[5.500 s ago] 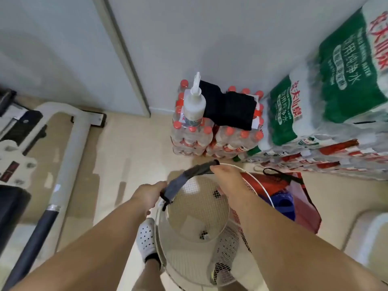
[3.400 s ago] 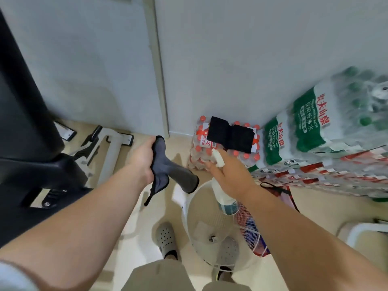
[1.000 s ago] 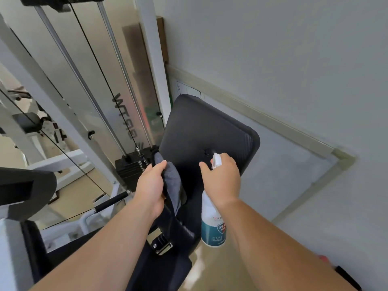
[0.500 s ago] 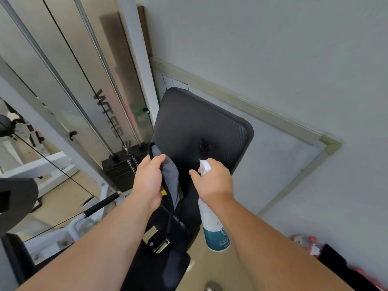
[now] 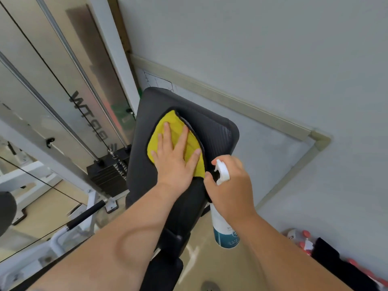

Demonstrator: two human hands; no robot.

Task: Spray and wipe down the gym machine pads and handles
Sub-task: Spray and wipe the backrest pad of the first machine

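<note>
Head cam only. Left hand (image 5: 174,162) is flat, fingers spread and straight, palm pressing the yellow microfibre cloth with a dark stitched edge (image 5: 175,119) onto the black padded backrest of the gym machine (image 5: 214,133). The cloth sits on the middle of the pad face, grey reverse side showing along its right edge. Right hand (image 5: 231,190) is wrapped round the neck of the white spray bottle with a teal label (image 5: 223,232), fingers curled, thumb and forefinger either side of the white nozzle. I can't tell if the trigger is squeezed. The bottle hangs roughly upright just beside the pad's lower right edge, above the beige floor (image 5: 210,261), nozzle head close to the cloth's lower right corner. The pad is tilted, with its top toward the grey wall (image 5: 273,49) and the beige trim strip (image 5: 241,101). Left of the pad: black weight stack (image 5: 107,177), steel guide rods (image 5: 69,59) running up from it, white frame. A black-gripped bar (image 5: 86,215) sits low on the left. At the lower right corner are red-capped bottles (image 5: 304,238) with a black cloth (image 5: 327,255) on top, blurred.
</note>
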